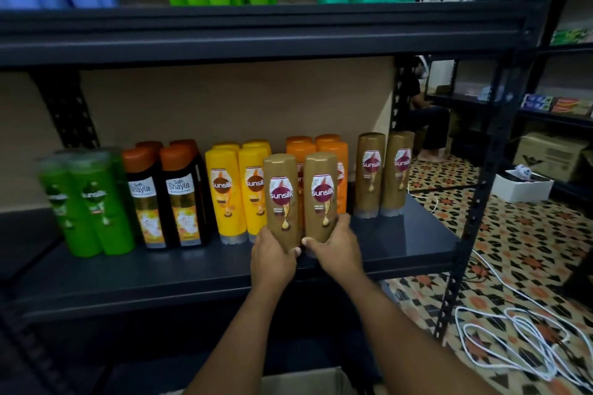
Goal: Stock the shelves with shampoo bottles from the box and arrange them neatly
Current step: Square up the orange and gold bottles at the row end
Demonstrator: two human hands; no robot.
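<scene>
2 brown Sunsilk bottles, the left one (281,199) and the right one (321,196), are being held upright, cap down, side by side, labels facing out, just in front of the orange bottles (316,151). The left hand (272,258) is gripping the base of the left bottle; the right hand (337,245) is wrapping the base of the right one. To do this well, I judge they should be carried right and set down in front of the 2 matching brown bottles (383,173) standing at the shelf's (401,234) right end, bases flat, labels forward, edges lined up. Releasing only once each stands steady is wise, since tall bottles topple easily. The cardboard box (308,382) is showing below.
</scene>
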